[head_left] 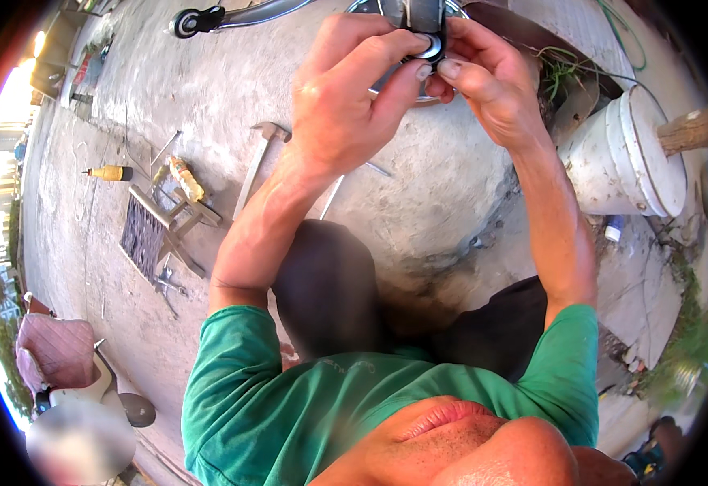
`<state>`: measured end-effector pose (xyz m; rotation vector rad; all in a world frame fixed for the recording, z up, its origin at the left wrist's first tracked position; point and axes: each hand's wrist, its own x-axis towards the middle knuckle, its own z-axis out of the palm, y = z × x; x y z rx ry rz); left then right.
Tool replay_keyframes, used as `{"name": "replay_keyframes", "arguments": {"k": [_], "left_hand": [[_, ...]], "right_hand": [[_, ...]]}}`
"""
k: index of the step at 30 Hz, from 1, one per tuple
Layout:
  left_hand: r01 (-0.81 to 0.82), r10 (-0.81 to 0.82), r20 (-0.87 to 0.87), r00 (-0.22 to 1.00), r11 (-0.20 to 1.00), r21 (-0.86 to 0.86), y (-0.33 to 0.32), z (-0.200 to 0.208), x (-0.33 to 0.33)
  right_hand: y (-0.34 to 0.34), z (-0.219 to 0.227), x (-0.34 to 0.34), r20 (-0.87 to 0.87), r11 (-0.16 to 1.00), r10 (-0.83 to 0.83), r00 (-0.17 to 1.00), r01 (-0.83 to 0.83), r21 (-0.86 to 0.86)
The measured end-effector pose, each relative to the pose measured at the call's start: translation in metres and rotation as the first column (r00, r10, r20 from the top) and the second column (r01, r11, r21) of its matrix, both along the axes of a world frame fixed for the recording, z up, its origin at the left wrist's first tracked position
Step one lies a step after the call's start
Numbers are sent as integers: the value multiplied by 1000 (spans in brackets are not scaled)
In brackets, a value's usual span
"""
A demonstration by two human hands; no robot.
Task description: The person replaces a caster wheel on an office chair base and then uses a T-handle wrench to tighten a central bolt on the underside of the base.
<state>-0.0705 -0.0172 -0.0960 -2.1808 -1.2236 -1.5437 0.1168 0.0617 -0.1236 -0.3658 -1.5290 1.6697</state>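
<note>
At the top edge, my left hand [358,89] and my right hand [491,81] are close together on a dark caster wheel [430,46] with a shiny round centre. A dark bracket [424,16] runs down to it from above. My left thumb and forefinger press on the wheel's near side. From the right, my other thumb and fingers pinch its edge, and some fingertips are hidden behind it. Up and to the left is a similar black caster [188,23] on a curved chrome leg [260,12].
Left of my left arm, a hammer [256,158], a small stool with a woven seat [141,235] and a yellow dark-ended tool [111,172] lie on the concrete. A white bucket [597,166] lies tipped at the right. A scooter [86,389] stands lower left.
</note>
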Motion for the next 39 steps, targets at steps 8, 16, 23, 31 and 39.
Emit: {"name": "replay_keyframes", "arguments": {"k": [8, 16, 23, 31, 39], "left_hand": [[11, -12, -16, 1000, 996, -94, -3, 3, -2], [-20, 11, -61, 998, 988, -151, -4, 5, -8], [2, -13, -65, 998, 986, -166, -5, 6, -10], [-8, -7, -138, 990, 994, -106, -7, 11, -11], [20, -32, -79, 996, 988, -152, -9, 13, -6]], "right_hand": [[3, -3, -4, -79, 988, 80, 994, -90, -128], [-1, -6, -7, -66, 1000, 20, 998, -21, -18], [2, -7, -5, 0, 1000, 31, 1000, -31, 3], [-8, 5, -8, -13, 1000, -12, 1000, 12, 23], [-5, 10, -4, 3, 999, -26, 1000, 26, 25]]}}
